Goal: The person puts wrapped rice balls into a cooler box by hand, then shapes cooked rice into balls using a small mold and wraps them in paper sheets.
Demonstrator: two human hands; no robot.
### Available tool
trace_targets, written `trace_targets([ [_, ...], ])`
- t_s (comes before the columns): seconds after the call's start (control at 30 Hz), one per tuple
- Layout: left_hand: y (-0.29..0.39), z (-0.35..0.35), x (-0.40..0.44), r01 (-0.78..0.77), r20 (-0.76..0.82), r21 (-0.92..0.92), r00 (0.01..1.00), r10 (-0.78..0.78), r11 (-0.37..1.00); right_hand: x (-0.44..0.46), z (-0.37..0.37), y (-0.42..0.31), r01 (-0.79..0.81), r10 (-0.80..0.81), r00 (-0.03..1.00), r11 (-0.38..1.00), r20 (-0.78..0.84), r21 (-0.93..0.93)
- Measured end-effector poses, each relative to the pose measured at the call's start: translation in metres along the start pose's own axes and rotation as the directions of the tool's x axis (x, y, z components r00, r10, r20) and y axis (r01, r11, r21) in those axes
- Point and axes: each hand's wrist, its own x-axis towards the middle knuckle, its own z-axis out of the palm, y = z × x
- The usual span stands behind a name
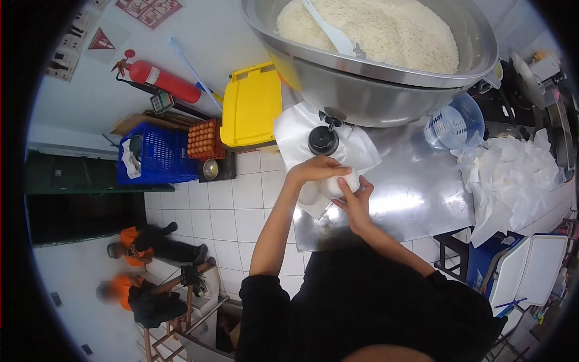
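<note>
Both hands meet around a rounded white object (342, 186) above the near left part of the steel table (410, 190). My left hand (319, 169) curls over it from the left, and my right hand (357, 204) grips it from the right with the thumb on its front. Under and behind my left hand, a white sheet (356, 148) covers the table corner, with a round black item (323, 140) standing on it. Just beyond, a large metal pot (386, 96) holds white rice (392, 30) and a pale paddle (332, 30).
At the right are a clear plastic container (458, 123) and a heap of white sheets (512, 175). A yellow bin (252, 105), egg trays (205, 139) and a blue crate (160, 154) stand left. Two people in orange (129, 238) sit at the lower left.
</note>
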Motion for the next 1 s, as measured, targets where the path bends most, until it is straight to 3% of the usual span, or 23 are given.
trace_targets([
  [0.07,0.001,-0.001,-0.010,0.048,0.056,-0.079,0.998,-0.043,0.996,-0.004,0.000,0.008,-0.056,0.056,0.997,0.998,-0.044,-0.013],
  [0.17,-0.009,-0.008,0.020,0.019,0.087,-0.024,0.996,-0.017,1.000,0.012,-0.008,0.002,-0.169,0.170,0.985,0.985,-0.005,0.022],
  [0.27,0.003,-0.010,0.016,0.063,0.153,0.070,0.985,-0.073,0.996,0.014,-0.015,0.014,-0.150,0.149,0.989,0.985,0.018,0.086],
  [0.37,-0.007,0.026,0.014,0.075,-0.048,-0.038,0.996,-0.076,0.997,0.008,-0.032,0.005,-0.144,0.144,0.990,0.989,-0.001,-0.045],
  [0.4,-0.008,0.045,0.008,0.059,-0.092,-0.179,0.993,-0.076,0.982,0.005,-0.045,0.004,-0.144,0.143,0.990,0.987,-0.020,-0.073],
  [0.5,-0.031,0.096,0.006,0.014,-0.061,-0.351,0.997,-0.037,0.936,-0.019,-0.078,-0.006,-0.057,0.072,0.991,0.990,0.112,-0.131],
  [0.63,-0.028,0.147,-0.025,-0.031,-0.208,-0.511,0.974,-0.089,0.859,-0.034,-0.101,-0.001,0.007,0.024,0.992,0.971,0.124,-0.240],
  [0.7,-0.033,0.160,-0.037,-0.100,-0.230,-0.600,0.972,-0.052,0.794,-0.039,-0.099,-0.005,-0.062,0.128,0.974,0.945,0.189,-0.322],
  [0.73,-0.037,0.161,-0.044,-0.052,-0.193,-0.610,0.978,-0.085,0.791,-0.042,-0.096,-0.006,-0.080,0.157,0.965,0.938,0.208,-0.338],
  [0.83,-0.056,0.169,-0.050,-0.100,-0.178,-0.786,0.982,-0.068,0.611,-0.042,-0.085,-0.004,-0.080,0.202,0.946,0.903,0.253,-0.421],
  [0.93,-0.063,0.169,-0.063,-0.126,-0.234,-0.792,0.966,-0.107,0.597,-0.041,-0.068,0.000,-0.003,0.164,0.940,0.881,0.300,-0.473],
  [1.0,-0.062,0.144,-0.081,-0.164,-0.326,-0.671,0.941,-0.088,0.723,-0.039,-0.044,-0.003,0.087,0.097,0.927,0.885,0.363,-0.457],
])
